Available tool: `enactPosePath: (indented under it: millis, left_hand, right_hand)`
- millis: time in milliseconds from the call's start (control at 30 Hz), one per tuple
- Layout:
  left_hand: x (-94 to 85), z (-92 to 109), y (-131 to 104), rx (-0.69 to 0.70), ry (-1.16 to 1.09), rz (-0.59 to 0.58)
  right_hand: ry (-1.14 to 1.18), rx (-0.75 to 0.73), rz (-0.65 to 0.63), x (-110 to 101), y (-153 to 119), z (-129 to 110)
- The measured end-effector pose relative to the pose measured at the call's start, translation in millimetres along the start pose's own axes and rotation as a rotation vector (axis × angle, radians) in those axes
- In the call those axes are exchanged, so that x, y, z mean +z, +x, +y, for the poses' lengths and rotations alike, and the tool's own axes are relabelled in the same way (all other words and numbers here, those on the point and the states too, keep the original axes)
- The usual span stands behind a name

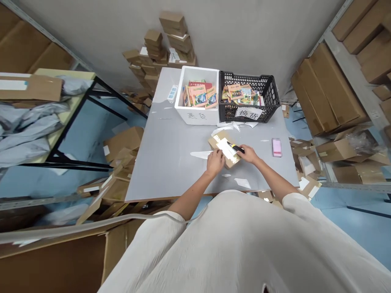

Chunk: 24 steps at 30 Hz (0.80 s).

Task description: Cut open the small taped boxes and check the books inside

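A small brown cardboard box (233, 162) with a white label on top lies on the grey table, set at an angle in front of me. My left hand (215, 162) grips its near left side, fingers bent over the edge. My right hand (248, 154) is closed around a black and yellow utility knife (237, 148). The knife points left, its tip over the label; whether the blade touches the box I cannot tell. White paper scraps (242, 182) lie around the box.
Behind the box stand a white foam bin (197, 119) and a black plastic crate (270, 108), both holding booklets. A pink-screened phone (276, 147) rests on the table (165, 162) at right. Cardboard boxes (124, 142) crowd the floor; a shelf holds parcels (30, 126) on the left.
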State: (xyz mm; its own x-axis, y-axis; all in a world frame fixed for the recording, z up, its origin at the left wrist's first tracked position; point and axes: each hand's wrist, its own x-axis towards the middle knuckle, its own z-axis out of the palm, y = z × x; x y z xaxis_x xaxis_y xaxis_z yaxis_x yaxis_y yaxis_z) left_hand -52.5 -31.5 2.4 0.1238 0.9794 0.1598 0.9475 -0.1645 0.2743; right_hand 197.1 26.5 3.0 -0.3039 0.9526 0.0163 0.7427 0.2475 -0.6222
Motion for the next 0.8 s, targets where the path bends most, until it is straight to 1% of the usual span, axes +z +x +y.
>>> enactPosePath:
  millis: [133, 200, 267, 367, 500, 567, 600, 633, 700, 733, 800]
  left_hand:
    - [0.1, -1.7, 19.4, 0.049, -0.031, -0.017]
    - [-1.0, -1.0, 26.6, 0.059, -0.035, -0.035]
    - [-1.9, 4.4, 31.6, 0.038, -0.019, -0.037]
    - [0.5, 24.0, 37.4, -0.029, 0.013, -0.029]
    - [13.5, 61.4, 43.1, -0.080, -0.032, -0.072]
    - [21.2, 75.0, 42.7, -0.085, -0.014, -0.113]
    - [24.2, 78.7, 41.5, -0.082, 0.002, -0.136]
    - [26.1, 80.1, 40.0, -0.077, 0.018, -0.165]
    - [26.4, 75.8, 37.0, -0.027, 0.048, -0.237]
    - [24.8, 70.9, 36.0, 0.021, 0.060, -0.278]
    - [18.8, 57.6, 35.5, 0.175, 0.089, -0.357]
  right_hand:
    - [0.216, 0.066, 0.019, 14.1, -26.9, 8.8]
    - [0.318, 0.086, 0.019, 18.7, -33.7, 13.0]
    - [0.389, 0.099, 0.034, 18.7, -35.1, 17.8]
    - [0.435, 0.143, 0.113, 11.2, -29.6, 25.1]
    - [0.408, 0.171, 0.214, -1.3, -15.6, 30.7]
    - [0.401, 0.158, 0.254, -4.7, -9.7, 31.6]
    - [0.404, 0.147, 0.267, -5.6, -7.6, 32.0]
    - [0.408, 0.136, 0.275, -6.1, -6.2, 32.4]
    - [0.401, 0.120, 0.282, -6.2, -4.9, 33.8]
    - [0.389, 0.117, 0.284, -5.9, -4.9, 34.7]
    - [0.363, 0.126, 0.293, -4.6, -5.8, 36.2]
